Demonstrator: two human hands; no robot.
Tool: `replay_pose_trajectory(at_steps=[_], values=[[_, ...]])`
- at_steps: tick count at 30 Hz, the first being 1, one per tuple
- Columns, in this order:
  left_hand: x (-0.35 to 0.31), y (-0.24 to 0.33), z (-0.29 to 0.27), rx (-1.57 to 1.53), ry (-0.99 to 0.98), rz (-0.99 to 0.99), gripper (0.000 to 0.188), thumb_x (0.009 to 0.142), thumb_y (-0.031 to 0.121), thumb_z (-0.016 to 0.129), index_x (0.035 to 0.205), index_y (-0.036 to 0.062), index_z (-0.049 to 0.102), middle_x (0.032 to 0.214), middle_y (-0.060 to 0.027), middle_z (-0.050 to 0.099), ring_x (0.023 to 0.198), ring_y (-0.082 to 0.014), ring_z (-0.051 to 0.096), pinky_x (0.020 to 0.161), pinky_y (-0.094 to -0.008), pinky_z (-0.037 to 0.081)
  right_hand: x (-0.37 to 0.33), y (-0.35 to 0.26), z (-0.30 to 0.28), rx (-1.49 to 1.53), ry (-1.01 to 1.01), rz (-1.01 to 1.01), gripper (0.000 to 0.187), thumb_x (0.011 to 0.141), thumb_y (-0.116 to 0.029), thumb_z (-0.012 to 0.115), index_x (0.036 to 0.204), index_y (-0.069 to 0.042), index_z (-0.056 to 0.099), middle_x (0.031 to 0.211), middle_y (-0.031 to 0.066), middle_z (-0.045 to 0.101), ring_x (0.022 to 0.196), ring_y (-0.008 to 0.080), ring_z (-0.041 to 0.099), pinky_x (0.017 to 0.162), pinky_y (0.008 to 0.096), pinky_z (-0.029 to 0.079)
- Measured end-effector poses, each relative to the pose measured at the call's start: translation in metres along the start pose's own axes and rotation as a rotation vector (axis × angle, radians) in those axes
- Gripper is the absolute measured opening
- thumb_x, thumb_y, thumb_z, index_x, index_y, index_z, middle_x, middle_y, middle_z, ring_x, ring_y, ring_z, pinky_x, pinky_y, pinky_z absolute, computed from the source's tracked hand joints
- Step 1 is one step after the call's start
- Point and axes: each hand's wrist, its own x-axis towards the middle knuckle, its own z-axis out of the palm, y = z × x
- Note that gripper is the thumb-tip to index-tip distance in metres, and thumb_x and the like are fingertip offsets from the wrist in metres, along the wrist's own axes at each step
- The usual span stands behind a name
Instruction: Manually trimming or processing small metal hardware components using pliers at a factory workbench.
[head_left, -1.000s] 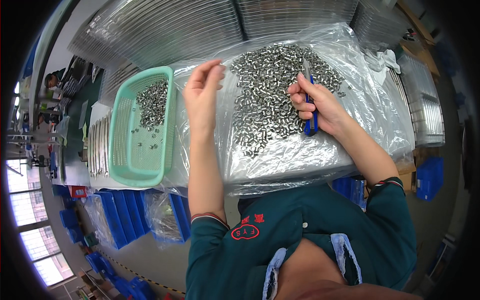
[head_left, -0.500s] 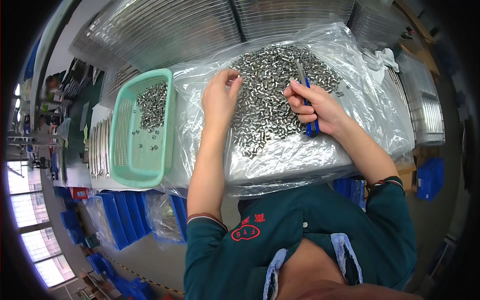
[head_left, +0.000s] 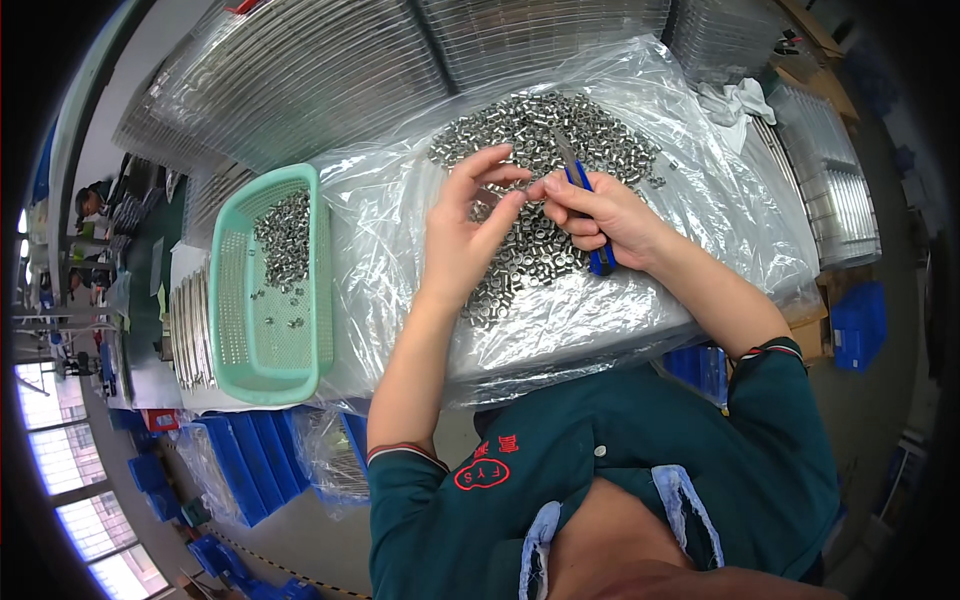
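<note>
My right hand is wrapped round a blue utility knife, its metal blade end pointing away from me. The right thumb and index finger reach left and meet the fingertips of my left hand. My left fingers are curled toward the thumb; whatever lies between the fingertips is too small to make out. Beneath both hands spreads a large heap of small silvery metal rings, lying on clear plastic sheeting. More such rings lie in a mint-green plastic basket to the left, mostly toward its far end.
Stacks of clear plastic trays stand along the far side of the table. Further trays and a white cloth are at the right. Blue bins sit below the table's near edge, with another blue bin at far right.
My left hand has moved right and my right hand slightly left, so their fingertips now meet over the heap. The knife stays in my right hand. The whole view has shifted a little.
</note>
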Motion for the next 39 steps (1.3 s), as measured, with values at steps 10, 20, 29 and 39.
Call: replay_pose_trajectory(at_steps=[10,20,29,39], values=[[-0.003,-0.009,0.004,0.132,0.243,0.176,0.031,0.077,0.005,0.063,0.108,0.0048,0.056,0.084,-0.004,0.06,0.077,-0.0131,0.056,0.066,-0.0269,0.045,0.005,0.002,-0.005,0.08,-0.015,0.044,0.025,0.089,-0.028,0.053,0.094,-0.003,0.053,0.067,-0.0061,0.046,0.045,-0.0029,0.031,0.035,0.0127,0.023],[-0.001,-0.007,-0.001,0.199,0.172,0.098,0.016,0.085,0.008,0.056,0.099,0.0033,0.061,0.088,-0.0042,0.06,0.081,-0.0102,0.055,0.07,-0.0222,0.043,0.004,0.001,-0.005,0.171,-0.042,0.106,0.03,0.09,-0.027,0.051,0.102,0.0,0.053,0.067,-0.0064,0.045,0.045,-0.0033,0.03,0.035,0.0119,0.023],[-0.001,-0.009,0.003,0.397,0.03,0.279,0.014,0.076,0.005,0.064,0.09,0.0031,0.064,0.088,-0.0071,0.06,0.081,-0.0153,0.056,0.068,-0.0249,0.044,0.004,0.003,-0.005,0.129,0.005,0.05,0.019,0.085,-0.023,0.059,0.079,-0.009,0.049,0.068,-0.0042,0.048,0.045,-0.003,0.034,0.034,0.0117,0.024],[-0.001,-0.011,0.004,0.395,0.057,0.299,0.014,0.076,0.006,0.066,0.089,0.0033,0.063,0.089,-0.0069,0.059,0.082,-0.0154,0.055,0.067,-0.0252,0.045,0.004,0.003,-0.006,0.127,0.007,0.059,0.014,0.085,-0.019,0.058,0.081,-0.009,0.049,0.068,-0.0041,0.048,0.045,-0.003,0.034,0.034,0.0113,0.025]])
